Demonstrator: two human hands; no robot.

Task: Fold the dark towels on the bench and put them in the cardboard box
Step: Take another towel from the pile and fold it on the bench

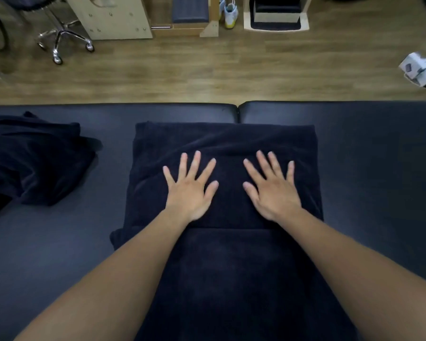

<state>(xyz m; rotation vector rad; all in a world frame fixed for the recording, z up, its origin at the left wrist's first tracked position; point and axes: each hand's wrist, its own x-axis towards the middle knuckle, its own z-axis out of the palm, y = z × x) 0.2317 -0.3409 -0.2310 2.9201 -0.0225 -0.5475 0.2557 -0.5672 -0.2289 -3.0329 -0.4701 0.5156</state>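
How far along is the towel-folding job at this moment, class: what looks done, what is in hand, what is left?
Done: the middle towel lies partly folded on the bench. In hand: the left hand and right hand press flat on it, fingers spread, gripping nothing. Left: finishing that fold, folding the crumpled towel at the left, and boxing both; no cardboard box is in view.

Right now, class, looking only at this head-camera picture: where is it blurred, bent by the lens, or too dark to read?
Head view: wide-angle bending curves the bench edge; the white box at the right rim is smeared; the spread towel and crumpled towel nearly merge with the dark padding; the left hand and right hand are evenly lit, fairly sharp.
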